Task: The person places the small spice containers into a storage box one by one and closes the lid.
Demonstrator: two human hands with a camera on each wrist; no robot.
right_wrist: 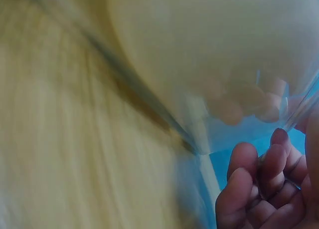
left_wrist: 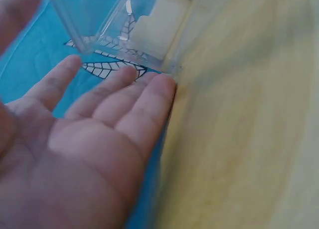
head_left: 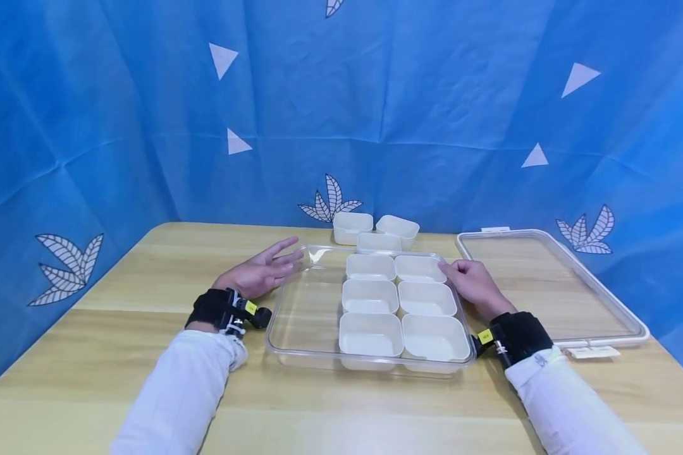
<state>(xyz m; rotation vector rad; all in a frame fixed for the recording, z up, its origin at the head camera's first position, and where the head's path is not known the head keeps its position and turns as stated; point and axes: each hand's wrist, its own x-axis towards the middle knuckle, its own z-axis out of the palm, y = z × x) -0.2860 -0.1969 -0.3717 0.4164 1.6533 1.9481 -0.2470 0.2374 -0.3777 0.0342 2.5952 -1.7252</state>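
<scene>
A clear plastic storage bin (head_left: pixel 313 303) sits on the table in the head view. Its right part holds several white open boxes (head_left: pixel 370 296) in two columns; the left part shows bare plastic. At the bin's back left corner is my left hand (head_left: pixel 262 270), fingers spread. The left wrist view shows this hand (left_wrist: pixel 99 139) palm up, its fingertips right at the bin's lower edge. My right hand (head_left: pixel 471 283) grips the bin's right rim, thumb over the top. Seen from the right wrist, its curled fingers (right_wrist: pixel 244 161) lie beside the outer wall.
Behind the bin stand three more white boxes (head_left: pixel 353 229), close to the blue curtain (head_left: pixel 296 114). A clear lid with a white rim (head_left: pixel 603 291) lies to the right, near my right forearm. Wooden tabletop (head_left: pixel 119 341) extends left and in front.
</scene>
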